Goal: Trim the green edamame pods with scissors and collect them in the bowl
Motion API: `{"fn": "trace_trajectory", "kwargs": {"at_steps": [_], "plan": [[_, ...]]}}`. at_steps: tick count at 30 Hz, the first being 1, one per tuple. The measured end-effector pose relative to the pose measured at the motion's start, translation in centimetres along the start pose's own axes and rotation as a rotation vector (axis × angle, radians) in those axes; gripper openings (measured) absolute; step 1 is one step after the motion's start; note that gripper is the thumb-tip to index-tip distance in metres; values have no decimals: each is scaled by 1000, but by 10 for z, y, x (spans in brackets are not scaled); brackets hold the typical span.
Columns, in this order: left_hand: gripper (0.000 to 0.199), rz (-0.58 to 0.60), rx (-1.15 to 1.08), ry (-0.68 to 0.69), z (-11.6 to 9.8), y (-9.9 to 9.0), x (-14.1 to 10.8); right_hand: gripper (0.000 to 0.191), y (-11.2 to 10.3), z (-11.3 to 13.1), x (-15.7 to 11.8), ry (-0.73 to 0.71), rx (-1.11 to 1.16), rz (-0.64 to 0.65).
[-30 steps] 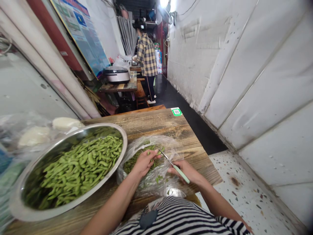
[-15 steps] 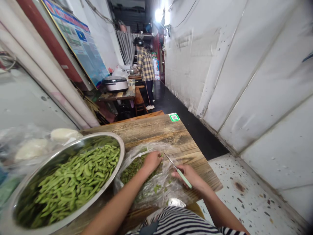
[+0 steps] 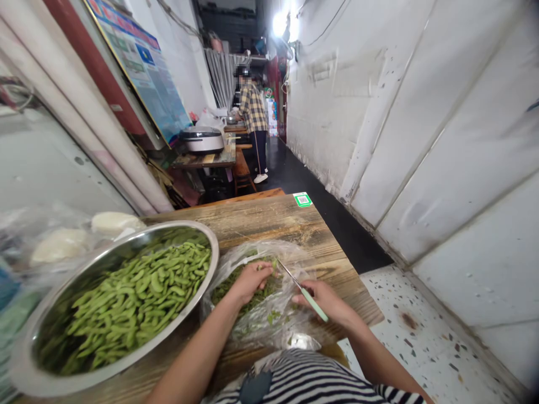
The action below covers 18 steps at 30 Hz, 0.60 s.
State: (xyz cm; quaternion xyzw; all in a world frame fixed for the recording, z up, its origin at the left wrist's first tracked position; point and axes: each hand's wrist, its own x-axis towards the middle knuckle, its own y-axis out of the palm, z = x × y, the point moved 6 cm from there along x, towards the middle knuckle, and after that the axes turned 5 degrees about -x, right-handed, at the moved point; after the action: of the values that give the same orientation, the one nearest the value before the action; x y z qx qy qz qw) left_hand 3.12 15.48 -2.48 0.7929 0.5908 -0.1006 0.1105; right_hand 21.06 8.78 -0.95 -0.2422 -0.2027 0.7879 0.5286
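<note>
On the wooden table (image 3: 269, 221), the left hand (image 3: 251, 282) pinches light, slippery edamame pods (image 3: 263, 293) in a plastic bag (image 3: 290, 320); the right hand (image 3: 324, 300) grips a green-handled knife (image 3: 309, 297).

A steel bowl (image 3: 181, 223) sits left of a plastic bag (image 3: 290, 331) on the table (image 3: 269, 224).

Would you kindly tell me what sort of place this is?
It looks like a narrow working passage of a small eatery: a rice cooker on a far table, a QR-code sticker on the near table, and a steel bowl of edamame pods.
</note>
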Motion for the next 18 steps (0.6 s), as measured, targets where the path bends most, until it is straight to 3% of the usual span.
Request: {"fn": "trace_trajectory", "kwargs": {"at_steps": [6, 12, 18], "plan": [[35, 28, -184, -69, 0, -8, -17, 37, 1, 13, 0, -56, -50, 45], [34, -3, -164, 27, -2, -7, -21, 39, 3, 21, 1, -77, -56, 93], [34, 16, -110, 9, -1, -3, -24, 40, 5, 19, 5, -66, -55, 82]]}}
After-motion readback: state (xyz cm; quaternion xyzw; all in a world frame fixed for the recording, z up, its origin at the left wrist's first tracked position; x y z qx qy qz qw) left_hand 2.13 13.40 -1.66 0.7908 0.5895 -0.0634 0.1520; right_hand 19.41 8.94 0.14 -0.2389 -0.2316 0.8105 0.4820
